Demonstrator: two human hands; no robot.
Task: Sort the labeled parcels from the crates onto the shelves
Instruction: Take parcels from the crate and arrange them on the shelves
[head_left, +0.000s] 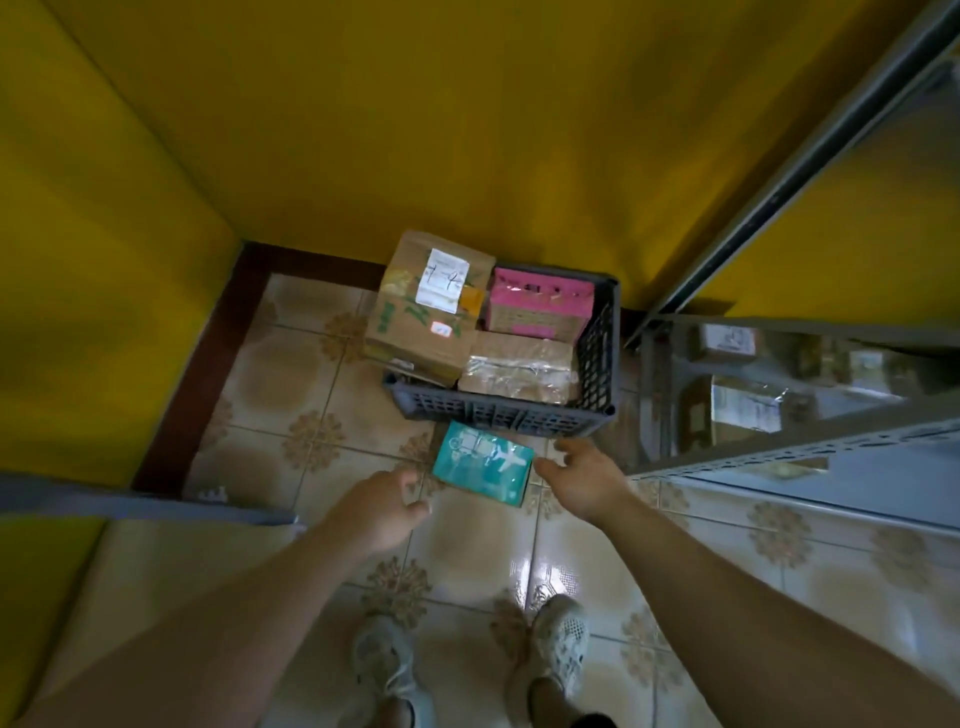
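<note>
Three parcels fill a dark plastic crate (498, 413) on the tiled floor by a yellow wall: a big cardboard box (423, 312) with a white label, a pink-topped box (537, 306), and a taped brown parcel (517, 369). Grey metal shelves (779, 447) stand right. A teal parcel (483, 462) lies before the crate, between the left hand (382, 506) and right hand (582, 480), both spread, grasping nothing.

Crate (498, 413) on floor w/ parcels in it, flat parcel (483, 462) in front, shelves (779, 447) to right
</note>
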